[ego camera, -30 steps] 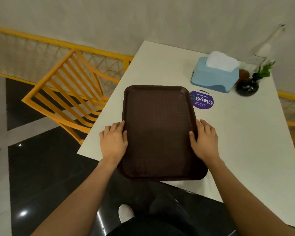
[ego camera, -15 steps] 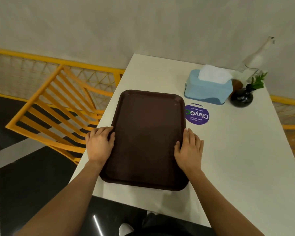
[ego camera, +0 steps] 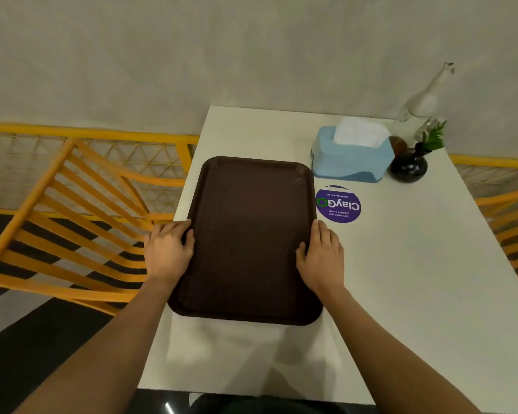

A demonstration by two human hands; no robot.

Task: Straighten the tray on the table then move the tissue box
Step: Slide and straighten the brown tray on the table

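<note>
A dark brown tray [ego camera: 248,222] lies flat on the white table [ego camera: 407,279], along its left side, with its long edges running away from me. My left hand [ego camera: 168,252] grips the tray's left rim and my right hand [ego camera: 322,258] grips its right rim, thumbs resting on the tray. A light blue tissue box [ego camera: 352,158] with white tissue sticking out stands just beyond the tray's far right corner, close to it but apart.
A round purple sticker [ego camera: 338,204] lies on the table right of the tray. A black vase with a green sprig [ego camera: 408,167] and a glass bottle [ego camera: 419,106] stand beside the tissue box. An orange slatted chair [ego camera: 72,222] stands left of the table.
Both hands have pushed the tray away from me, from overhanging the near table edge to lying fully on the table, closer to the tissue box.
</note>
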